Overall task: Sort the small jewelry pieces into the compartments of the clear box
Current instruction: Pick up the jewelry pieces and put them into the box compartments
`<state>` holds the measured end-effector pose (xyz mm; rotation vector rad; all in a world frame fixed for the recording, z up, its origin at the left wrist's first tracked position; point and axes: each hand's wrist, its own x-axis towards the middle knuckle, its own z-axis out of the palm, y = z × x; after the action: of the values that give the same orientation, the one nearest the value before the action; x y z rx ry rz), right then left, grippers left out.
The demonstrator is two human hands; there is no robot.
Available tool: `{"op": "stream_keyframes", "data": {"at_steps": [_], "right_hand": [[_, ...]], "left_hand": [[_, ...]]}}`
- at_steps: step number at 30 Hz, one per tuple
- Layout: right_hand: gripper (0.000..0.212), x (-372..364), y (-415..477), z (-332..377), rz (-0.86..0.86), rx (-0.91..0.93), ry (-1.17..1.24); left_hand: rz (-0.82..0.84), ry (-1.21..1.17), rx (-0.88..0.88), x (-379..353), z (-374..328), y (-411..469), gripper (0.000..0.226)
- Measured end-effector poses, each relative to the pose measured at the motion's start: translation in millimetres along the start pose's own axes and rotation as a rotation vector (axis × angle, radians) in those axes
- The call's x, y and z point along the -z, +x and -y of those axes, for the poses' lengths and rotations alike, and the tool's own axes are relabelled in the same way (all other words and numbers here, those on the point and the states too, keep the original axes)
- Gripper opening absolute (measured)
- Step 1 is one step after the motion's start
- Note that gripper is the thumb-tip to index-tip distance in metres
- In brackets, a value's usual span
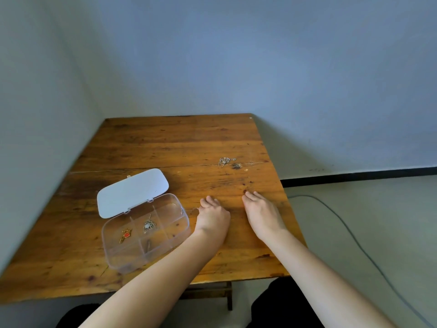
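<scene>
My left hand [212,217] pinches a thin chain [192,210] beside the clear box [146,229]; my right hand [261,213] rests released. The silver tangle [226,160] further back looks light, limp: lift by its clump.

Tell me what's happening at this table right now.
A person is sorting jewelry into a clear compartment box whose white lid is open. A red-and-gold piece and a silver pendant already sit in separate compartments. The left hand rests beside the box near a thin chain; the right hand lies flat. A silver piece waits farther back.
</scene>
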<state>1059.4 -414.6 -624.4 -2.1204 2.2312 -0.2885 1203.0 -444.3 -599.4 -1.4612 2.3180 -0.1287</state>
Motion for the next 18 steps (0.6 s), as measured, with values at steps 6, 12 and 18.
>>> {"op": "stream_keyframes", "data": {"at_steps": [6, 12, 18], "right_hand": [[0.036, 7.0, -15.7, 2.6, -0.041, 0.077, 0.014], [0.024, 16.0, -19.9, 7.3, -0.089, 0.014, 0.116], [0.036, 21.6, -22.9, 13.8, -0.133, -0.121, 0.291]], "left_hand": [[-0.041, -0.01, -0.029, 5.1, 0.9, -15.0, 0.043], [-0.16, -0.069, -0.156, 13.2, 16.8, -29.9, 0.027], [-0.222, -0.117, -0.228, 5.1, 26.6, -33.8, 0.031]]}}
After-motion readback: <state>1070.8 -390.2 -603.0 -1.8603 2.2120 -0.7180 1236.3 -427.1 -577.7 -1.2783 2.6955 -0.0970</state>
